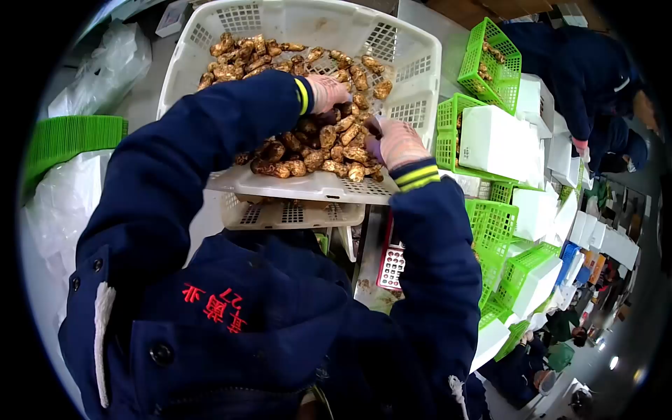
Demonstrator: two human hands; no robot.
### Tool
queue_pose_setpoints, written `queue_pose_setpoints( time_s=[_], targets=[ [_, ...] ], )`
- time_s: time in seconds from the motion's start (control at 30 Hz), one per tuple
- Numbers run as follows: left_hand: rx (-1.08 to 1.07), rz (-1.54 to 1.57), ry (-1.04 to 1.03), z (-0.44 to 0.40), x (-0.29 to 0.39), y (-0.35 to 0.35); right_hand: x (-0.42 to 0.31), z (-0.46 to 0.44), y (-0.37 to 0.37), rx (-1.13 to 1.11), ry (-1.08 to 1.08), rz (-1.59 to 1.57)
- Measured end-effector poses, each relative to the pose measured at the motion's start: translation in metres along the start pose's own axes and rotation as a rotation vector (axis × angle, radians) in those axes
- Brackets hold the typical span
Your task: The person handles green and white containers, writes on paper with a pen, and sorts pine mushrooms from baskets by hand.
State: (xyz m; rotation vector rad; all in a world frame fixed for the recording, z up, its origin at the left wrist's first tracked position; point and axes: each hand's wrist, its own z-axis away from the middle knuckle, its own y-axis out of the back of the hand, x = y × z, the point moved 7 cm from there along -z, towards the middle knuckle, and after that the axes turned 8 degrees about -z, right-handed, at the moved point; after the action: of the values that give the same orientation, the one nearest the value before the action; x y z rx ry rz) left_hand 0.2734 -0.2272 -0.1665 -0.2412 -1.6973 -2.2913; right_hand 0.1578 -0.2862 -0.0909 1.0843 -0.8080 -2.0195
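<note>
"Head view: what's the largest thing in front of you?"
"A white crate (322, 28) with perforated walls."
"And inside it?"
"Brown mushrooms (327, 136), heaped on its floor."
"And you?"
"My left hand (327, 93) is down among them, my right hand (402, 142) at their right side. I can't tell whether either grips one."

Strong fisheye distortion, black corners
</note>
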Motion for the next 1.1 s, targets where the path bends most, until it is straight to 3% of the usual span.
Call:
queue_pose_setpoints(
  time_s=[0.1, 0.17, 0.2, 0.23, 0.27, 0.3, 0.37, 0.4, 0.43, 0.47, 0.5, 0.57, 0.63, 0.7, 0.77, 0.8, 0.83, 0.9, 0.93, 1.0, 1.03, 1.1],
  targets=[
    [-0.059, -0.151, 0.26, -0.007, 0.003, 0.003, 0.001, -0.045, -0.018, -0.119, -0.122, 0.28],
    [0.11, 0.394, 0.535, -0.001, -0.022, 0.005, -0.017, -0.05, -0.027, -0.239, -0.137, 0.341],
    [-0.021, 0.505, 0.697, 0.0, -0.043, 0.004, -0.02, -0.055, -0.038, -0.227, -0.089, 0.354],
    [0.152, -0.011, 0.338, 0.004, -0.044, 0.028, -0.028, -0.057, -0.047, -0.214, -0.041, 0.364],
    [0.082, 0.18, 0.422, 0.009, -0.065, 0.028, -0.033, -0.053, -0.051, -0.135, -0.012, 0.404],
    [0.011, 0.369, 0.5, 0.016, -0.078, 0.03, -0.032, -0.059, -0.054, -0.191, -0.052, 0.422],
    [0.223, 0.572, 0.443, 0.008, -0.119, 0.003, -0.033, -0.064, -0.047, -0.223, -0.118, 0.385],
    [0.457, 0.579, 0.325, -0.005, -0.14, -0.016, -0.022, -0.074, -0.047, -0.199, -0.103, 0.343],
    [0.465, 0.552, 0.318, 0.009, -0.129, -0.003, -0.016, -0.074, -0.034, -0.081, -0.217, 0.338],
    [0.397, 0.649, 0.363, 0.014, -0.118, 0.005, 0.001, -0.077, -0.023, 0.04, -0.217, 0.161],
    [0.359, 0.501, 0.347, 0.019, -0.094, 0.024, 0.023, -0.078, -0.009, 0.158, -0.214, -0.014],
    [0.3, 0.199, 0.309, 0.03, -0.044, 0.06, 0.052, -0.077, -0.001, 0.194, -0.303, -1.127],
    [0.188, -0.093, 0.202, -0.002, -0.022, 0.035, 0.024, -0.048, 0.031, 0.215, -0.145, -1.637],
    [0.028, -0.187, 0.269, -0.024, -0.006, 0.012, 0.028, -0.043, 0.035, 0.276, -0.151, -1.851],
    [0.153, -0.158, 0.313, -0.032, 0.0, 0.01, 0.038, -0.055, 0.032, 0.245, -0.087, -1.761],
    [0.078, -0.172, 0.289, -0.035, 0.0, 0.01, 0.028, -0.054, 0.036, 0.194, -0.063, -1.615],
    [0.0, -0.186, 0.268, -0.037, -0.003, 0.01, 0.021, -0.051, 0.034, 0.255, -0.184, -1.272],
    [0.227, -0.1, 0.149, -0.03, -0.02, 0.023, -0.012, -0.045, 0.036, 0.139, -0.126, -0.165],
    [0.25, 0.525, 0.171, -0.048, -0.057, 0.004, -0.01, -0.05, 0.013, 0.034, -0.139, -0.05],
    [0.276, 1.322, 0.194, -0.04, -0.085, 0.006, -0.019, -0.054, -0.022, -0.113, -0.196, 0.197],
    [0.293, 1.493, 0.199, -0.011, -0.086, 0.037, -0.018, -0.059, -0.042, -0.097, -0.068, 0.274],
    [0.379, 1.755, 0.012, 0.009, -0.105, 0.046, -0.03, -0.063, -0.041, -0.23, -0.19, 0.322]
  ],
)
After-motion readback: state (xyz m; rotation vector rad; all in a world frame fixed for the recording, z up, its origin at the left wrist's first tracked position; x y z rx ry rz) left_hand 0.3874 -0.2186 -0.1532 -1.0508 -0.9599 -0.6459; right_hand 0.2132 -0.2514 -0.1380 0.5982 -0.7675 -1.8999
